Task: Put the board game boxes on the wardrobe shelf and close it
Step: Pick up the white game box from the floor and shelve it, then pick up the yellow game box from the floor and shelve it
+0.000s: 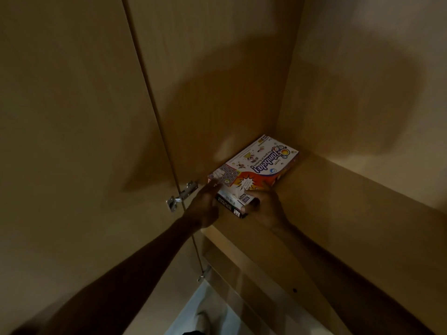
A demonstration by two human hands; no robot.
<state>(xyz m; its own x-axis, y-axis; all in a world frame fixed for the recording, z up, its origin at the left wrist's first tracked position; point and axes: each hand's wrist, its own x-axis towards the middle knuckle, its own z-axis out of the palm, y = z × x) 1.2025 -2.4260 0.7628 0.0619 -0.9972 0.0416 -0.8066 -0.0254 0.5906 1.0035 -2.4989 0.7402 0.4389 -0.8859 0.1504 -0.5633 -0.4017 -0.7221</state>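
A white and red board game box (256, 165) lies flat on the wardrobe shelf (350, 201), pushed into the back left corner. It rests on top of a black box (229, 205) whose near end sticks out below it. My left hand (205, 204) reaches to the near left corner of the top box, with straight fingers touching it. My right hand (266, 204) lies at the near end of the stack, its fingers straight on the top box's red corner and its thumb by the black box's end.
The open wardrobe door (72, 141) stands to the left, hung on a metal hinge (181, 195) with a second hinge (204, 273) lower down. The wardrobe's right side wall (362, 81) and a lower shelf edge (242, 262) bound the space.
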